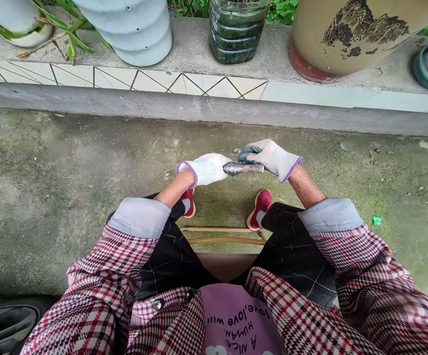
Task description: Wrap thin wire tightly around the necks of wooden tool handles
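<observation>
Gloved hands [240, 165] level, knuckles up — both gripping a metal rod [244, 168].

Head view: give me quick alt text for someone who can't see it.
Seated person's gloved left hand and right hand grip a short metal rod between them, above a mossy concrete floor. Red shoes below; pots line the ledge beyond.

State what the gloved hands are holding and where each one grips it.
Both hold one short metal rod. The left hand grips its left end, wrapped in silvery wire; the right hand closes over its bare right end.
</observation>
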Motion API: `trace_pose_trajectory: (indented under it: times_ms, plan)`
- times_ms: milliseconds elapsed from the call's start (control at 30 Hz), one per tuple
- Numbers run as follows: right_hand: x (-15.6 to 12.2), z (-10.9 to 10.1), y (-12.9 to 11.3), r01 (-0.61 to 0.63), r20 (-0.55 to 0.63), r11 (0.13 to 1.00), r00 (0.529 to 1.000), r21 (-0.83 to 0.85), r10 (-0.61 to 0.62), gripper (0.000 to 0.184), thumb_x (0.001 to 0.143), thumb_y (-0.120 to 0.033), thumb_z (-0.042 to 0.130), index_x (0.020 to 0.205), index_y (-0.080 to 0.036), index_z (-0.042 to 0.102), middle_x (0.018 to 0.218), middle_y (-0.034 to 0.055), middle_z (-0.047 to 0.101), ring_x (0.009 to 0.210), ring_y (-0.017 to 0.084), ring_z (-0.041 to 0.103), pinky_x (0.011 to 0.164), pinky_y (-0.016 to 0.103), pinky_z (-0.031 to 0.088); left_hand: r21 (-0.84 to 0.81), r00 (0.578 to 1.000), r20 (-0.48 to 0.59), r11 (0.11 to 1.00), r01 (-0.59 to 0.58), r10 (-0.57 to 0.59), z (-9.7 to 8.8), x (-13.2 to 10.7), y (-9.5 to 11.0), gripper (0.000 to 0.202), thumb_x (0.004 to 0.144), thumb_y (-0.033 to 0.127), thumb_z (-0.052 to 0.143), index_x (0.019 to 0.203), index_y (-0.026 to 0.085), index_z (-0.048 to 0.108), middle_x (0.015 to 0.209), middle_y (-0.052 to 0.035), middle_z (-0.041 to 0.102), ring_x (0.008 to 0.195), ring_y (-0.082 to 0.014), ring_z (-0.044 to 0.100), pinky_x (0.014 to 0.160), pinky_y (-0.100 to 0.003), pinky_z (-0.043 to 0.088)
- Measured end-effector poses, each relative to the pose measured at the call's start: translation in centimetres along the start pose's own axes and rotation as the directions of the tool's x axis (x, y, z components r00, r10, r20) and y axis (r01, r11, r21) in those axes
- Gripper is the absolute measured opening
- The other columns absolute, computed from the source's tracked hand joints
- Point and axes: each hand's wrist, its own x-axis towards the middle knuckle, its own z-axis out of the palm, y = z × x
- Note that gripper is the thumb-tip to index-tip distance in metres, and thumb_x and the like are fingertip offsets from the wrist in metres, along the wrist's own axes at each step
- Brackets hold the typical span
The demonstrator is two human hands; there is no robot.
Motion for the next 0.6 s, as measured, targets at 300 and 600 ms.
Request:
trace_pose_trajectory:
  times_ms: [300, 600]
  plan:
    - [-2.0, 1.9, -3.2, -0.066, -0.001, 0.994, 0.998, -0.083, 0.066, 0.022, 0.094, -0.023, 0.052, 0.083, -0.017, 0.07, 0.07, 0.0006, 0.067, 0.061, 0.012, 0.052, 0.062, 0.026, 0.038, -0.259, 0.928, -0.203, 0.931, 0.257, -0.312, -1.5, 0.9, -1.0, 0.034, 0.093, 0.031, 0.053, 0.12, 0.021, 0.071, 0.09, -0.0033, 0.075, 0.075, -0.0158, 0.067, 0.067, -0.025, 0.05]
    - [-2.4, 0.8, -3.6, -0.055, 0.026, 0.971, 0.998, -0.235, 0.063, 0.02, 0.092, -0.025, 0.056, 0.086, -0.019, 0.074, 0.074, 0.0025, 0.068, 0.065, 0.015, 0.053, 0.063, 0.03, 0.036, 0.311, 0.97, 0.025, 0.924, 0.224, -0.243, 0.6, 0.4, 0.0, 0.033, 0.091, 0.02, 0.052, 0.112, 0.019, 0.077, 0.1, -0.0156, 0.077, 0.099, -0.0321, 0.074, 0.088, -0.04, 0.056]
